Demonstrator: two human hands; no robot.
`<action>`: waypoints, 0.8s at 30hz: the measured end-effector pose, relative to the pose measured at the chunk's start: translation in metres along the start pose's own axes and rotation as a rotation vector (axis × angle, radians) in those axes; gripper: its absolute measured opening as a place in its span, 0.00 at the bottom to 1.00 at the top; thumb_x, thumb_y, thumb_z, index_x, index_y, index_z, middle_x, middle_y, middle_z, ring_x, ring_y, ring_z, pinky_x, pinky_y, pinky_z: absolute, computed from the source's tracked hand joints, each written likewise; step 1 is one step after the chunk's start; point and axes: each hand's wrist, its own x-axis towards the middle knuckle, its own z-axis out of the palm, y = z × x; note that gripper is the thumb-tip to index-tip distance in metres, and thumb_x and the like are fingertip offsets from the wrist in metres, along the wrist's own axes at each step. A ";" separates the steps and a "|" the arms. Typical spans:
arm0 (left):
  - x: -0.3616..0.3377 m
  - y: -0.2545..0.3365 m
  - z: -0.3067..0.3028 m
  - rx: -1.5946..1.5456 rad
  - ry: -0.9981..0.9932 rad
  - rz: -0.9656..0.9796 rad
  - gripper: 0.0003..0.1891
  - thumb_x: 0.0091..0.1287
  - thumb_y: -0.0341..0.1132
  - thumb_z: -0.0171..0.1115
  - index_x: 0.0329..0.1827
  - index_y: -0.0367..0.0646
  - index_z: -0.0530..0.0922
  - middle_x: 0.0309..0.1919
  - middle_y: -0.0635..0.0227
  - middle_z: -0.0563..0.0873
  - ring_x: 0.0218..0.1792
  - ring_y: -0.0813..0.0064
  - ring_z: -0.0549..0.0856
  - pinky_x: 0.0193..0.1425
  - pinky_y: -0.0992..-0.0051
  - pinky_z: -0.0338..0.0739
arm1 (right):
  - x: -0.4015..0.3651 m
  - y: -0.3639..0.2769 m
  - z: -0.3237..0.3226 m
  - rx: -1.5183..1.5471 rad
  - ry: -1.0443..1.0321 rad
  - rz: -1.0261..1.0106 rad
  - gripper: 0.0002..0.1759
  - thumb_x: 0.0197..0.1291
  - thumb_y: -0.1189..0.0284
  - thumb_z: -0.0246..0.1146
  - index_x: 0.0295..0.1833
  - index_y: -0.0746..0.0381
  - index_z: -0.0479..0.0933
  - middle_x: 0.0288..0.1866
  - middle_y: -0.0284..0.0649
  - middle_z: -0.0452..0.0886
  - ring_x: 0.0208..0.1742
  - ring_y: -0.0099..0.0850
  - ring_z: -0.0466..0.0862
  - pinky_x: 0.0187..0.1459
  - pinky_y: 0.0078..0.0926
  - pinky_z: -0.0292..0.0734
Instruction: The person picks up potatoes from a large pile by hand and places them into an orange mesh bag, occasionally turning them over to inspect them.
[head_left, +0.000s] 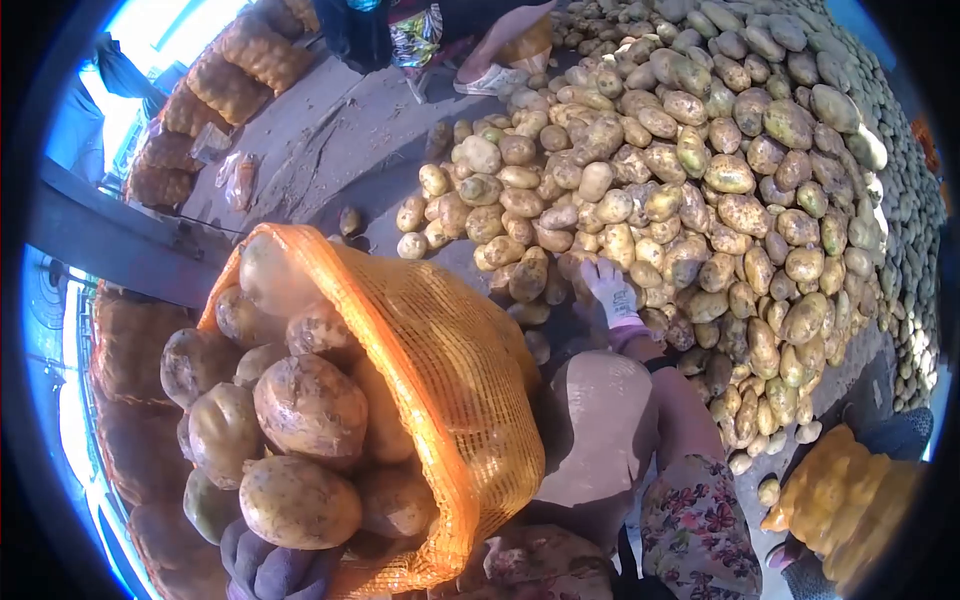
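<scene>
An orange mesh bag (470, 370), its mouth facing left, bulges with large potatoes (310, 410) that fill the opening. My left hand (275, 562), in a dark purple glove, is curled at the bag's lower rim, just below the front potatoes; its thumb and palm are partly hidden. My right hand (612, 292), in a pale lilac glove with a pink cuff, reaches to the near side of a big potato heap (740, 180). Its fingers are stretched out and touch potatoes at the edge, with none visibly held.
Filled sacks (240, 70) line the left and upper left. A grey metal beam (120, 235) runs behind the bag. Another person's shoe (492, 80) stands by the heap's far edge. At lower right is another orange mesh bag (845, 500) of potatoes. Loose potatoes lie on the floor.
</scene>
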 end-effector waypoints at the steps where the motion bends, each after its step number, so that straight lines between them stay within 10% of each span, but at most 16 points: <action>1: -0.001 0.001 -0.001 0.004 -0.010 -0.001 0.19 0.48 0.38 0.70 0.46 0.56 0.83 0.50 0.69 0.80 0.48 0.62 0.82 0.49 0.58 0.79 | -0.004 -0.003 0.006 -0.007 -0.027 -0.051 0.42 0.46 0.60 0.77 0.67 0.52 0.68 0.64 0.48 0.69 0.63 0.52 0.74 0.54 0.50 0.79; 5: 0.005 0.002 0.007 0.012 0.075 0.005 0.18 0.43 0.35 0.70 0.41 0.59 0.85 0.49 0.74 0.80 0.46 0.65 0.83 0.45 0.66 0.81 | -0.009 0.027 0.028 0.371 0.223 0.269 0.36 0.43 0.62 0.78 0.58 0.58 0.72 0.55 0.51 0.76 0.56 0.50 0.79 0.57 0.42 0.77; 6: 0.007 0.001 0.008 0.005 0.096 0.013 0.16 0.46 0.35 0.70 0.41 0.57 0.85 0.50 0.73 0.81 0.46 0.65 0.84 0.45 0.66 0.81 | -0.012 0.057 0.030 0.420 0.422 0.072 0.38 0.45 0.62 0.78 0.62 0.61 0.71 0.56 0.49 0.77 0.56 0.46 0.80 0.57 0.40 0.76; 10: 0.003 -0.003 0.021 -0.058 0.247 0.052 0.13 0.46 0.33 0.70 0.37 0.50 0.81 0.55 0.65 0.83 0.48 0.62 0.85 0.46 0.63 0.82 | -0.059 -0.028 -0.151 1.110 0.478 0.115 0.37 0.57 0.61 0.71 0.69 0.65 0.68 0.63 0.42 0.73 0.65 0.34 0.72 0.68 0.33 0.68; 14: 0.002 -0.003 0.026 -0.116 0.311 0.066 0.14 0.44 0.32 0.70 0.36 0.48 0.80 0.57 0.58 0.82 0.49 0.57 0.85 0.45 0.60 0.82 | -0.134 -0.170 -0.266 1.091 0.679 -0.187 0.43 0.54 0.55 0.72 0.70 0.65 0.65 0.66 0.46 0.70 0.61 0.37 0.77 0.63 0.35 0.74; 19: -0.002 -0.011 0.026 -0.186 0.368 0.132 0.13 0.43 0.34 0.69 0.34 0.48 0.79 0.57 0.54 0.82 0.50 0.53 0.85 0.46 0.58 0.83 | -0.179 -0.260 -0.235 0.689 0.460 -0.889 0.40 0.48 0.67 0.78 0.67 0.62 0.69 0.61 0.52 0.74 0.56 0.46 0.80 0.57 0.43 0.78; 24: -0.009 -0.020 0.037 -0.297 0.463 0.225 0.10 0.43 0.34 0.69 0.29 0.49 0.78 0.53 0.58 0.83 0.52 0.54 0.84 0.47 0.58 0.84 | -0.196 -0.281 -0.201 0.475 0.270 -0.921 0.42 0.51 0.62 0.76 0.69 0.65 0.67 0.64 0.53 0.72 0.60 0.54 0.76 0.62 0.47 0.75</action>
